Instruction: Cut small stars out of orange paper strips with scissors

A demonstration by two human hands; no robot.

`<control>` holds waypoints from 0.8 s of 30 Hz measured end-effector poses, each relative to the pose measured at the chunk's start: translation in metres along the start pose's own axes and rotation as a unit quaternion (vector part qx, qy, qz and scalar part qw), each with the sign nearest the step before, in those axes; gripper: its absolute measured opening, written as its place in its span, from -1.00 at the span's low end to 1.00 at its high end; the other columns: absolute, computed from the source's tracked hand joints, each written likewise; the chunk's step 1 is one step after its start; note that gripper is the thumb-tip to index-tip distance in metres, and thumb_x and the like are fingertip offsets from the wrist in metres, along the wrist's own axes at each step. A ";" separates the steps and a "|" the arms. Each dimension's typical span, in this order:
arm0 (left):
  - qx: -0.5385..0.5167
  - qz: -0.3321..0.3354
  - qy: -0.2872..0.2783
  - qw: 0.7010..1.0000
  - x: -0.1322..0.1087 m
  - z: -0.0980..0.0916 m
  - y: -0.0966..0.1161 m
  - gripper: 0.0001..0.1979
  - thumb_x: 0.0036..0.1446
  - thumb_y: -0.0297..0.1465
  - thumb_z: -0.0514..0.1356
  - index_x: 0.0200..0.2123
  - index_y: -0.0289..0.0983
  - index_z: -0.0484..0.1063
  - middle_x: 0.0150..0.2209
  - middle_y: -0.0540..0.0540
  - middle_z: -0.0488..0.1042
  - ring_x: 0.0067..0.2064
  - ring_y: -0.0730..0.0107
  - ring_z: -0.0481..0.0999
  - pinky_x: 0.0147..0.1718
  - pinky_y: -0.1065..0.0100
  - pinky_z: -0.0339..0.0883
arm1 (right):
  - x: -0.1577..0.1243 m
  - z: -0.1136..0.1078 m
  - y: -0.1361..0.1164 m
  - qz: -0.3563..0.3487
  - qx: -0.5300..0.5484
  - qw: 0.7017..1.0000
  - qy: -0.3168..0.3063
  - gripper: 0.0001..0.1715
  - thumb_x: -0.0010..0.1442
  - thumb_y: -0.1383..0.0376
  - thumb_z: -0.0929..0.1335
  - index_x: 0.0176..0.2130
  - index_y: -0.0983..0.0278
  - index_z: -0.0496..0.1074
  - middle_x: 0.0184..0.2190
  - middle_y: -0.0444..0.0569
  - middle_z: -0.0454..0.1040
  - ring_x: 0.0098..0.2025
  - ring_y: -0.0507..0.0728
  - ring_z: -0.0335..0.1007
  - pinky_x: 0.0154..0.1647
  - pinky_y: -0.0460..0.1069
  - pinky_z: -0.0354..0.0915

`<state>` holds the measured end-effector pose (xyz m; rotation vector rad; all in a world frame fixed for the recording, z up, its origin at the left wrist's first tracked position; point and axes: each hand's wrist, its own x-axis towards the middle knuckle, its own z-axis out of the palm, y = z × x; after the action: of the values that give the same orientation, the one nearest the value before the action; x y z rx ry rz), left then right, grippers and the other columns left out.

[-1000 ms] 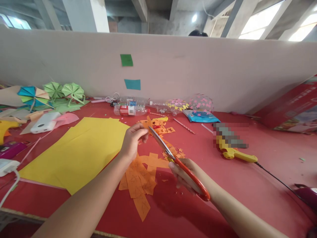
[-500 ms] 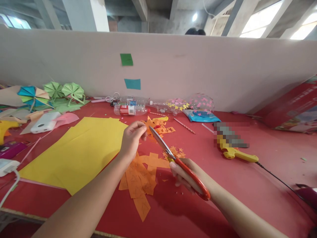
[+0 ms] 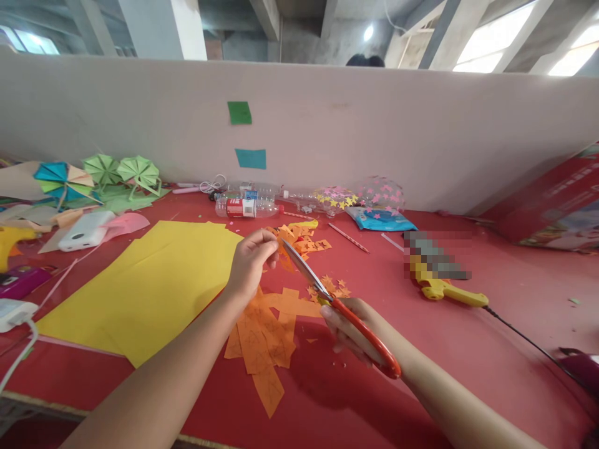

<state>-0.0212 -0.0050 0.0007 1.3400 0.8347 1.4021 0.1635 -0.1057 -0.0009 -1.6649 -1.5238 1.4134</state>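
Note:
My right hand point(image 3: 349, 330) is wrapped round the red handles of a pair of scissors point(image 3: 306, 269), whose blades point up and to the left and look nearly closed. Just left of the blade tips, my left hand point(image 3: 255, 255) pinches a small piece of orange paper point(image 3: 286, 260), partly lost against the orange scraps behind it. Below the hands lie orange paper strips point(image 3: 264, 349) with star outlines drawn on them. Small cut orange stars point(image 3: 334, 288) are heaped beyond my right hand.
Yellow paper sheets point(image 3: 154, 280) cover the table's left side. Orange cut-out scraps point(image 3: 316, 245), plastic bottles point(image 3: 241, 207) and a striped pencil point(image 3: 349, 237) lie towards the back. A yellow glue gun point(image 3: 449, 291) with a cord rests at right. Folded paper umbrellas point(image 3: 139, 169) stand back left.
The scissor handles have swung slightly outward to the right. More orange paper shows beside the blade tips under my left fingers. Both hands stay in nearly the same place.

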 end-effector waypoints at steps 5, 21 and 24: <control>-0.047 -0.053 -0.058 0.996 -0.003 0.003 0.000 -0.86 -0.03 -0.35 0.17 -0.56 -0.28 0.39 -0.64 0.05 0.35 -0.60 0.55 0.28 -0.59 0.45 0.15 | -0.002 0.003 -0.001 -0.028 0.030 0.999 0.007 -0.43 0.06 -0.14 0.34 -0.59 0.20 0.11 -0.83 -0.34 0.05 -0.80 -0.08 -0.03 -0.68 -0.10 0.15; -0.065 -0.021 -0.026 0.997 0.000 0.002 -0.003 -0.87 -0.01 -0.41 0.17 -0.57 -0.26 0.38 -0.63 0.08 0.35 -0.61 0.58 0.29 -0.59 0.47 0.16 | 0.002 0.002 0.003 -0.027 0.016 1.000 0.001 -0.45 0.05 -0.13 0.36 -0.57 0.22 0.16 -0.78 -0.31 0.11 -0.74 -0.06 0.11 -0.71 -0.15 0.09; -0.052 -0.009 -0.026 0.998 0.000 0.001 -0.002 -0.85 -0.02 -0.42 0.17 -0.60 -0.27 0.36 -0.64 0.08 0.33 -0.61 0.58 0.28 -0.59 0.47 0.16 | 0.002 0.001 0.003 -0.027 0.014 1.000 0.001 -0.45 0.04 -0.13 0.36 -0.55 0.23 0.17 -0.76 -0.30 0.13 -0.71 -0.05 0.16 -0.67 -0.14 0.12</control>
<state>-0.0194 -0.0048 -0.0012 1.2801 0.7279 1.3733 0.1633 -0.1055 -0.0046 -1.5971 -1.5300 1.3972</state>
